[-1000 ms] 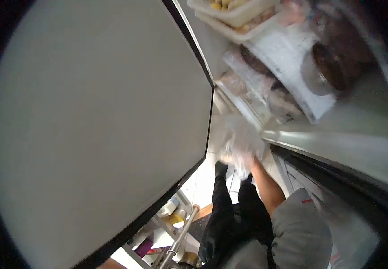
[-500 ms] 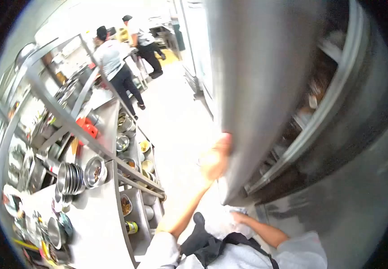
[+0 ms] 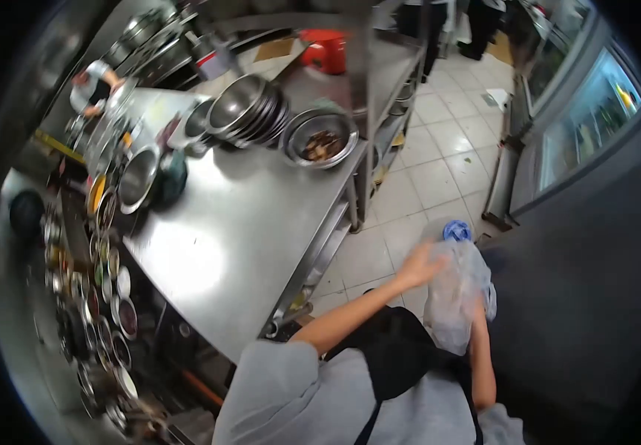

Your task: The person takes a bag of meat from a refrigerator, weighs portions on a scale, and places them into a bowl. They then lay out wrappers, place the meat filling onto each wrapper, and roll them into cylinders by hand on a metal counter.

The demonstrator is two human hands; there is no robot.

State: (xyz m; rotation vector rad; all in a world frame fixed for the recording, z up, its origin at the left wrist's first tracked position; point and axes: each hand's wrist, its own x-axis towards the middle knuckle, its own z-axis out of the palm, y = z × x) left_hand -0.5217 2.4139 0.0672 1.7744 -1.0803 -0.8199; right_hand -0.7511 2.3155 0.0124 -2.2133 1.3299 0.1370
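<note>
A clear plastic bag (image 3: 450, 326) with pale contents hangs in front of my body, a crumpled blue piece (image 3: 457, 231) showing at its top. My right hand (image 3: 477, 305) grips the bag from its right side, the fingers partly hidden behind the film. On the other side, my left hand (image 3: 422, 267) reaches up to the bag with its fingers stretched out, right at the upper left of the plastic.
To the left stands a steel table (image 3: 261, 222) bearing stacked metal bowls (image 3: 242, 107), a bowl of brown food (image 3: 324, 141) and a red container (image 3: 324, 50). A grey door panel (image 3: 580, 267) and a glass-fronted fridge (image 3: 591, 122) line the right. Other people (image 3: 94, 89) work farther off.
My left hand has left the edge of the metal fridge door and come over to the bag. The view has turned left toward the table, and the open fridge is out of sight.
</note>
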